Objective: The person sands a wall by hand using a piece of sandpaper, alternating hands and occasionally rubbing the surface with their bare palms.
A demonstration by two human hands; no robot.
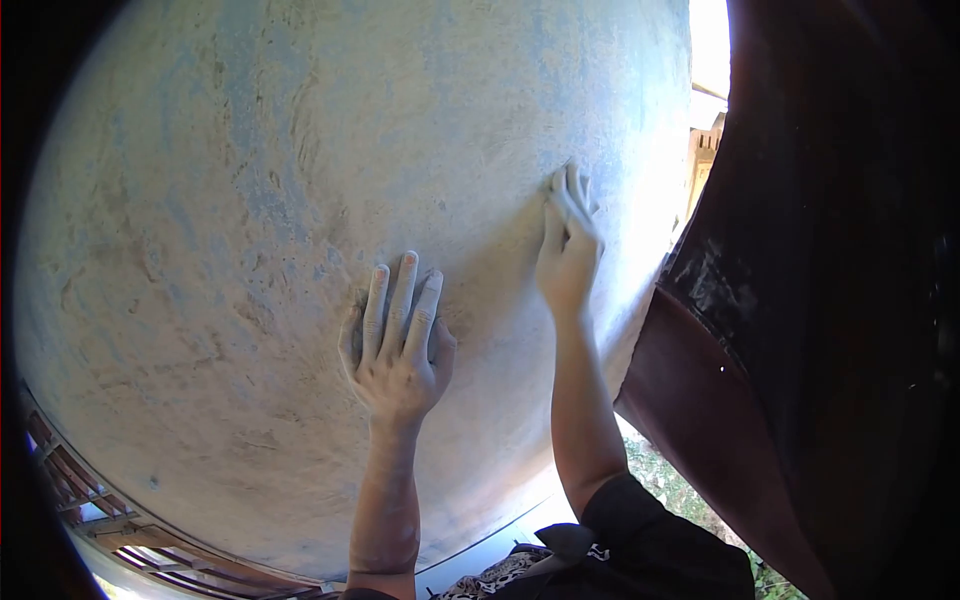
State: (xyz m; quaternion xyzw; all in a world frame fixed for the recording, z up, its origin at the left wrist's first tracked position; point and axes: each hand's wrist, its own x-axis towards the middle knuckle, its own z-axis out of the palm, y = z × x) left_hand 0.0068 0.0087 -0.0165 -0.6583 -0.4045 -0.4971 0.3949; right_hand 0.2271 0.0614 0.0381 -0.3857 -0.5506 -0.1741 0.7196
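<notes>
I judge this surface rubbing, next calling for even pressure: left hand (400, 360) spread on the large, rounded, chalky grey-blue shell (220, 240) ahead, right hand (572, 240) bent-fingered against it, contents I cannot tell

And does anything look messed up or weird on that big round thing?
Yes, a bit: the big curved surface looks patchy, with bluish blotches and rough marks beside the left hand, so it isn't even. I can't tell if that's damage.
</notes>
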